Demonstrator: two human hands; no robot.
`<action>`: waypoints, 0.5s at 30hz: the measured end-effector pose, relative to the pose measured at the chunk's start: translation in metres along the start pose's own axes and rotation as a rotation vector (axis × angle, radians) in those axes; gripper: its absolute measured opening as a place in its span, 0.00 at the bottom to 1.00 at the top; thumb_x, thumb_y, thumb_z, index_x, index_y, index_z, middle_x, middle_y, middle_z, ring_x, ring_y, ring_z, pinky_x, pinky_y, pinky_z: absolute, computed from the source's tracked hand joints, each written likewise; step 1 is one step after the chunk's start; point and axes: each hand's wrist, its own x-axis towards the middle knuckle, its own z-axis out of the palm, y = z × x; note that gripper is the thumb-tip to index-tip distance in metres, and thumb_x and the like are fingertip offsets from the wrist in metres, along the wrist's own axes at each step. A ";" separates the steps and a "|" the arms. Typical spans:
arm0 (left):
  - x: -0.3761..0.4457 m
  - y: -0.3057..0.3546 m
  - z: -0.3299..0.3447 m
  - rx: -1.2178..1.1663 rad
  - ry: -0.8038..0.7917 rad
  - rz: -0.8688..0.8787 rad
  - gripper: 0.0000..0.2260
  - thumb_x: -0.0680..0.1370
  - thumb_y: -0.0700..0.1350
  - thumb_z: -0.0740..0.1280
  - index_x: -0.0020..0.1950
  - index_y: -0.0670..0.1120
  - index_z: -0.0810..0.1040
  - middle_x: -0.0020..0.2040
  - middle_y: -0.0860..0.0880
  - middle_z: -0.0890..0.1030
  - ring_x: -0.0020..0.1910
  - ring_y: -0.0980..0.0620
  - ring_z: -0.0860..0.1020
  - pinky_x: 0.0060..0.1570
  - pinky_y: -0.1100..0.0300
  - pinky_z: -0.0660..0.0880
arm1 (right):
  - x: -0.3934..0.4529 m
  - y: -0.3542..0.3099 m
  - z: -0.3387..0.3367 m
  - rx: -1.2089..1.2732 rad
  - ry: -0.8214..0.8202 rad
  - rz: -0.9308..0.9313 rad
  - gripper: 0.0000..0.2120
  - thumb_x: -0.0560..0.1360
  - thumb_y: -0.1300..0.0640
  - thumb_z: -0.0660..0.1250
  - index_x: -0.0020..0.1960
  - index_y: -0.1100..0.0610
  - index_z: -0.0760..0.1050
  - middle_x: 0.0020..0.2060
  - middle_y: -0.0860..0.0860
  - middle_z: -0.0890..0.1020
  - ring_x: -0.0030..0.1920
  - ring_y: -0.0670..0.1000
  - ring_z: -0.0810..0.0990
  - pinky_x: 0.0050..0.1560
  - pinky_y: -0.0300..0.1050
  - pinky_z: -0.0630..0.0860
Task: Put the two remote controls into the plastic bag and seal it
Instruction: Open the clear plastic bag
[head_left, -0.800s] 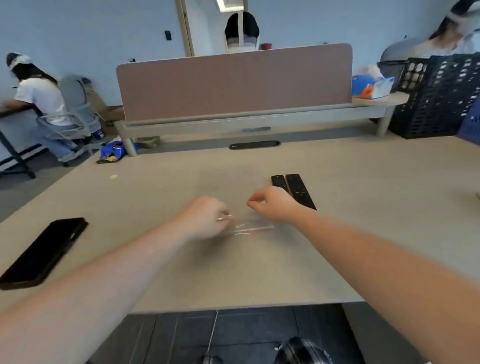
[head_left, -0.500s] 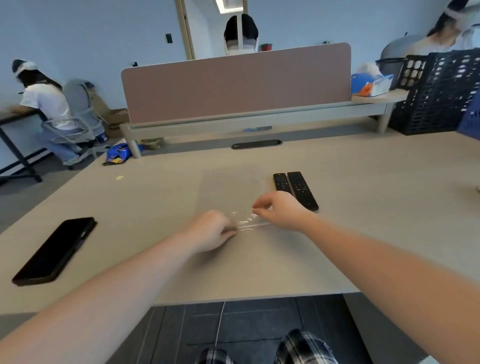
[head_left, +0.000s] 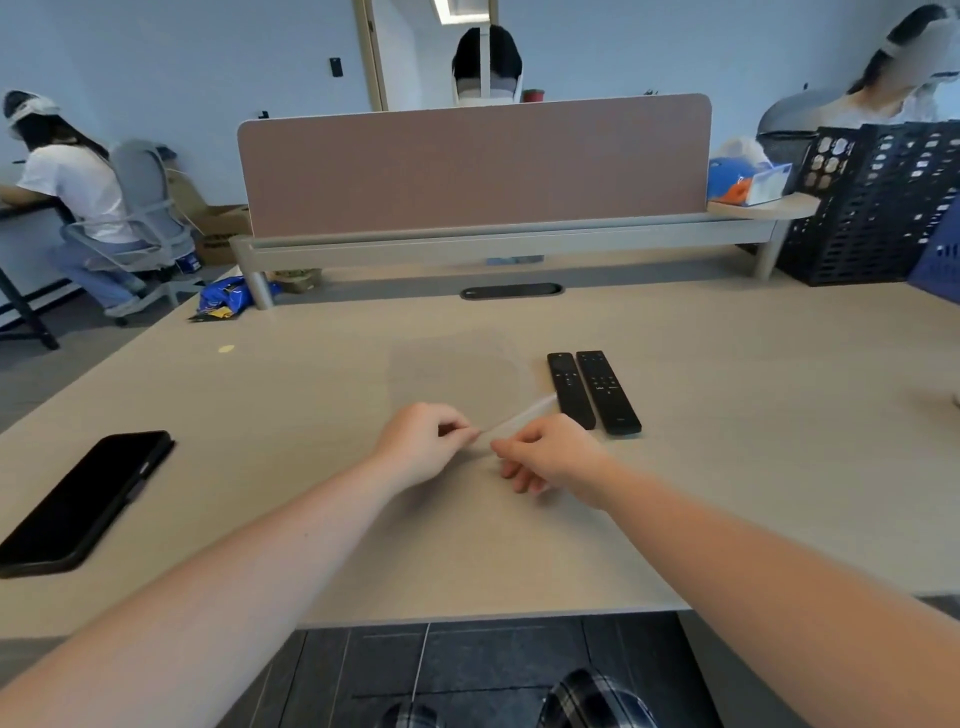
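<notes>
A clear plastic bag lies flat on the beige table, its zip edge toward me. My left hand pinches the near edge of the bag at its left part. My right hand pinches the same edge just to the right, and the edge is lifted a little between them. Two black remote controls lie side by side right of the bag, a shorter one and a longer one. Both lie outside the bag, just beyond my right hand.
A black phone lies face up at the table's left. A pink divider panel stands across the back, with a cable slot before it. Black crates sit at the back right. People sit at the left and beyond the divider.
Both hands have come closer together on the bag's near edge. The edge has risen and tilts up toward the remotes. The remotes and the phone have not moved.
</notes>
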 end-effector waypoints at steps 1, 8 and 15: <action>0.001 0.000 0.002 -0.051 0.002 -0.005 0.06 0.74 0.47 0.69 0.41 0.48 0.83 0.43 0.47 0.85 0.44 0.49 0.80 0.47 0.54 0.75 | 0.000 0.000 0.002 0.078 0.000 0.027 0.12 0.77 0.53 0.67 0.45 0.62 0.79 0.36 0.54 0.82 0.28 0.48 0.78 0.25 0.34 0.74; 0.005 0.001 0.013 -0.158 -0.006 -0.029 0.04 0.72 0.45 0.71 0.40 0.47 0.84 0.41 0.47 0.85 0.42 0.49 0.81 0.48 0.54 0.77 | 0.005 -0.005 0.012 0.471 0.024 0.116 0.15 0.78 0.55 0.65 0.54 0.67 0.77 0.36 0.57 0.81 0.32 0.51 0.80 0.28 0.36 0.80; 0.006 -0.001 0.014 -0.220 -0.022 -0.076 0.07 0.69 0.46 0.74 0.31 0.52 0.80 0.34 0.51 0.82 0.36 0.54 0.78 0.42 0.58 0.76 | 0.010 -0.007 0.012 0.508 0.002 0.140 0.12 0.78 0.60 0.66 0.55 0.70 0.76 0.38 0.60 0.81 0.36 0.53 0.82 0.37 0.45 0.83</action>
